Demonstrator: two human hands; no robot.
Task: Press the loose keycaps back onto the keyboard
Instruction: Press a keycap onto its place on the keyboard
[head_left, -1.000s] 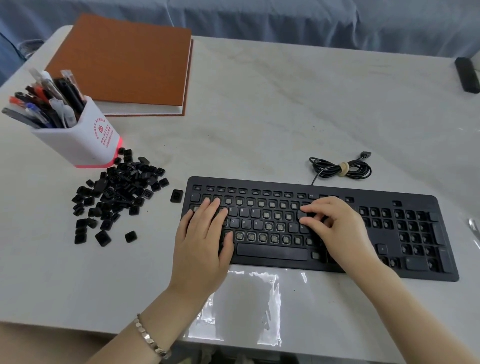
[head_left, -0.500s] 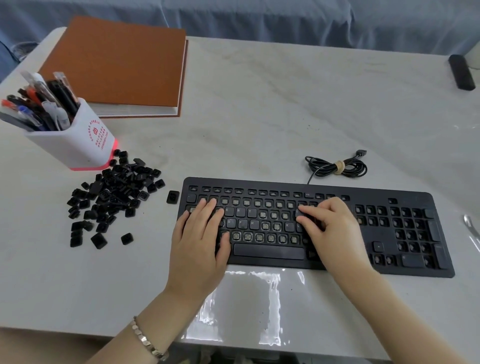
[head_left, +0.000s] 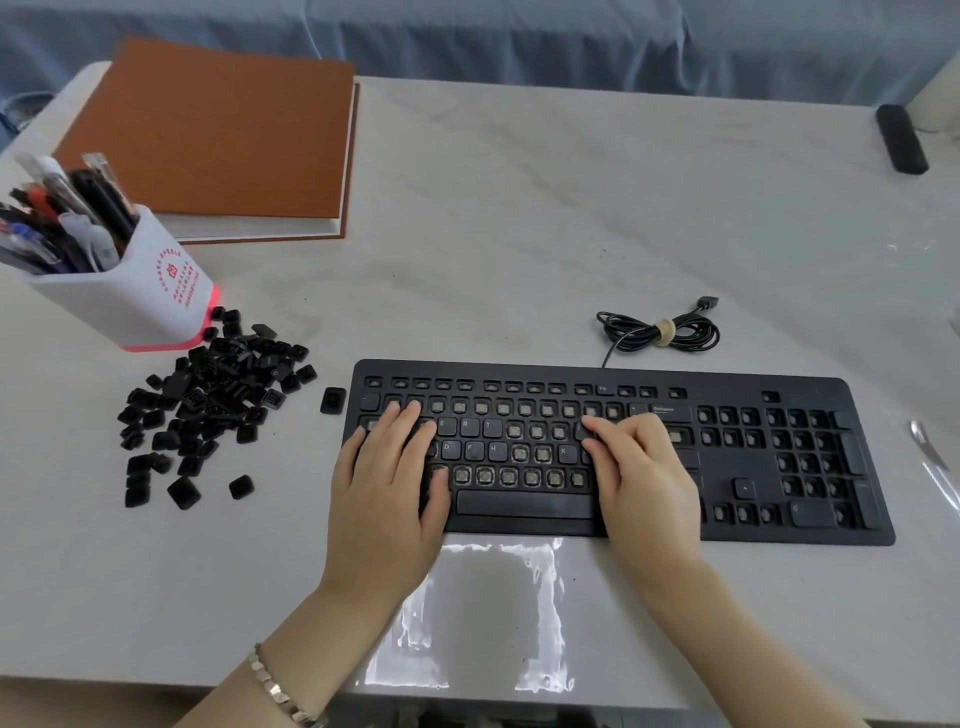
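A black keyboard (head_left: 779, 467) lies on the white table; many of its key sockets are bare, while some keys such as E, R, T, D, F, H, K and the space bar are fitted. My left hand (head_left: 387, 493) rests flat on the keyboard's left side with fingers spread. My right hand (head_left: 641, 478) lies over the middle-right of the letter area, its index finger pressing down on a keycap (head_left: 584, 431) in the upper letter row. A pile of loose black keycaps (head_left: 208, 405) sits left of the keyboard, with one single keycap (head_left: 333, 400) close to the keyboard's left edge.
A white pen holder (head_left: 130, 296) full of pens stands behind the keycap pile. A brown-covered book (head_left: 218, 135) lies at the back left. The keyboard's coiled cable (head_left: 660, 332) lies behind it. A black bar-shaped object (head_left: 901, 137) sits at the far right.
Both hands stay on the keyboard with almost no movement; the right index finger keeps pressing at the same spot. The view has shifted slightly.
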